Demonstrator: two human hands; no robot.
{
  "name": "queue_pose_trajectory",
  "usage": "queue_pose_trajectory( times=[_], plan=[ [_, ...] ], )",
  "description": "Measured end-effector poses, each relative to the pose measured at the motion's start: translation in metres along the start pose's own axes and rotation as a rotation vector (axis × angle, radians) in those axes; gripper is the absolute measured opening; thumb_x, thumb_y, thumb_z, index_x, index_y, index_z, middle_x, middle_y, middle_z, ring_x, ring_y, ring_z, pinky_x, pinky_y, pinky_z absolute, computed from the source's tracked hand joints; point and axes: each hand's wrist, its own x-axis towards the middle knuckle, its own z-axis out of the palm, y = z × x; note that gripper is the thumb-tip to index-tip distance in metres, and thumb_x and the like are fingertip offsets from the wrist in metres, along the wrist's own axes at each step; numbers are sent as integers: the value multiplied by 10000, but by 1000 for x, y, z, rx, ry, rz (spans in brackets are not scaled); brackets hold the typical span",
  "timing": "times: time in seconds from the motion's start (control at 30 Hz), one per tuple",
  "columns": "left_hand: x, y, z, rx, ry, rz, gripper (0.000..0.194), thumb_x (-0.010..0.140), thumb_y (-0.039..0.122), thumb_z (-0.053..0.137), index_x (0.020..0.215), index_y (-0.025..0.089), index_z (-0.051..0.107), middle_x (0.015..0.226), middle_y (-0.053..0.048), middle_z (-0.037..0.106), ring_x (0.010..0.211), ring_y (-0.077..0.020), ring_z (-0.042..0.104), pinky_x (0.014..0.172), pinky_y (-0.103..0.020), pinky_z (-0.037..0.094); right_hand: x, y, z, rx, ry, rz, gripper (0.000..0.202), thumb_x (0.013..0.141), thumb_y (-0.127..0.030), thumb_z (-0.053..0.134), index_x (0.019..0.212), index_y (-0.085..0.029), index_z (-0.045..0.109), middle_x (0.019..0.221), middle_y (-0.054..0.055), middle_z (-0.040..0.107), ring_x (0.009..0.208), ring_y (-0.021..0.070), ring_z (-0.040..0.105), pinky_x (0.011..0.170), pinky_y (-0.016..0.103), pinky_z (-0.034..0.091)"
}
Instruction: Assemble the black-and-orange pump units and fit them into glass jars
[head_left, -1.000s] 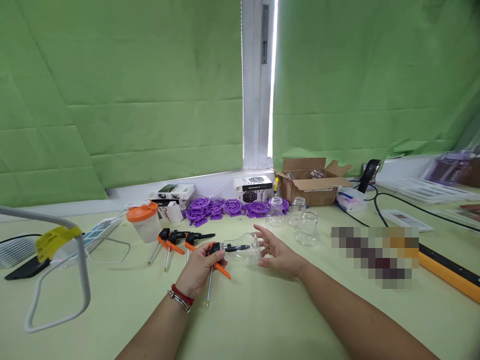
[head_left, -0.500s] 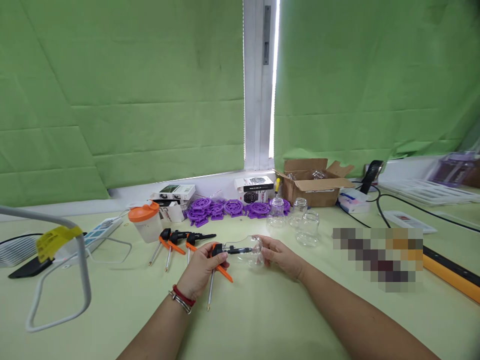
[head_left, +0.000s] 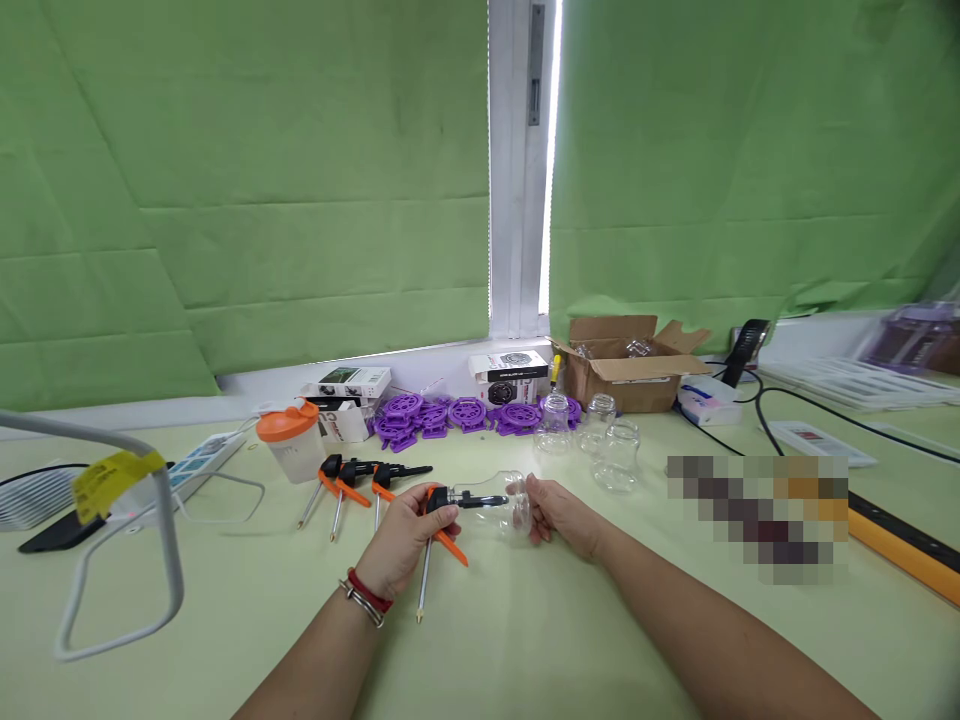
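Reaching inward, the right hand [head_left: 566, 512] had gone from spread beside the clear bottle [head_left: 499, 515] one second earlier to bent up against its base, while the left hand [head_left: 412, 522] stayed where it was. That bottle lay on its side in mid-view, neck toward nine o'clock, base toward three. At the neck, the left fingers gripped the black head of a trigger sprayer [head_left: 439, 497], its orange lever [head_left: 454, 549] angling toward five o'clock and its metal tube [head_left: 423, 588] toward six. Right fingers were curled at the base; whether they grasped it firmly, I could not tell. From the bottle, spare sprayers [head_left: 361, 470] lay on the table [head_left: 540, 640] toward ten o'clock, with an orange-lidded cup [head_left: 292, 440] beyond; purple plastic parts [head_left: 466, 414] were heaped toward eleven, and upright clear bottles [head_left: 616, 458] and an open cardboard box [head_left: 628, 395] stood toward two.
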Motion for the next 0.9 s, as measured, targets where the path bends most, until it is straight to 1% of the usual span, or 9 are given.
queue_pose_trajectory(
  times=[0.1, 0.17, 0.27, 0.33, 0.4, 0.5, 0.7, 0.77, 0.9],
  plan=[
    [0, 2, 1, -17, 23, -17, 310, 591, 302, 764, 788, 152, 578, 638, 27, 568, 569, -122, 591, 609, -270, 484, -3, -5, -1, -17, -12, -12, 631, 799, -656, 379, 1123, -141, 548, 831, 83, 634, 560, 118, 559, 439, 210, 346],
    [0, 3, 1, -23, 33, -27, 322, 578, 305, 772, 786, 151, 580, 634, 28, 573, 563, -121, 591, 603, -266, 481, -6, -9, -3, -33, 6, -40, 622, 796, -603, 463, 1254, -182, 472, 1020, 106, 604, 694, 135, 578, 525, 227, 416],
    [0, 3, 1, -22, 36, -29, 322, 579, 314, 771, 783, 149, 584, 629, 25, 579, 565, -123, 593, 610, -269, 479, -10, -14, -4, -19, -8, -101, 735, 757, -484, 613, 1382, -274, 290, 1300, 109, 428, 917, 156, 548, 725, 277, 460],
    [0, 3, 0, -18, 37, -30, 313, 584, 319, 767, 774, 149, 586, 624, 25, 579, 567, -124, 594, 610, -267, 477, -11, -15, -4, 3, -56, -148, 807, 719, -422, 678, 1394, -304, 251, 1358, 100, 353, 1025, 175, 504, 834, 322, 437],
    [1, 2, 0, -17, 36, -31, 304, 587, 320, 765, 763, 149, 586, 622, 25, 579, 570, -122, 593, 606, -260, 473, -11, -15, -4, 10, -84, -186, 845, 682, -382, 722, 1388, -315, 263, 1354, 97, 346, 1065, 190, 480, 887, 358, 412],
    [1, 1, -1, -26, 31, -29, 305, 590, 315, 766, 769, 148, 584, 628, 25, 576, 565, -117, 589, 607, -260, 474, -11, -13, -3, 2, -87, -190, 855, 644, -349, 756, 1368, -313, 302, 1323, 103, 363, 1049, 198, 486, 885, 380, 414],
    [1, -1, -2, -14, 21, -38, 309, 600, 321, 759, 787, 146, 586, 646, 20, 579, 586, -124, 599, 647, -286, 493, -10, -13, -2, 31, -88, -175, 733, 676, -343, 735, 1308, -283, 368, 1210, 96, 447, 948, 168, 536, 876, 374, 419],
    [1, 0, -2, -3, 26, -43, 311, 601, 327, 758, 787, 147, 585, 642, 19, 582, 590, -127, 604, 639, -280, 490, -10, -14, -2, 33, -84, -166, 678, 698, -363, 712, 1287, -276, 387, 1177, 92, 467, 915, 161, 550, 827, 345, 435],
    [1, 0, -1, 17, 38, -49, 310, 598, 336, 759, 767, 146, 580, 629, 19, 587, 580, -126, 609, 598, -248, 469, -9, -15, -2, 13, -69, -128, 630, 732, -415, 665, 1283, -272, 396, 1148, 96, 485, 865, 166, 572, 647, 259, 435]
  ],
)
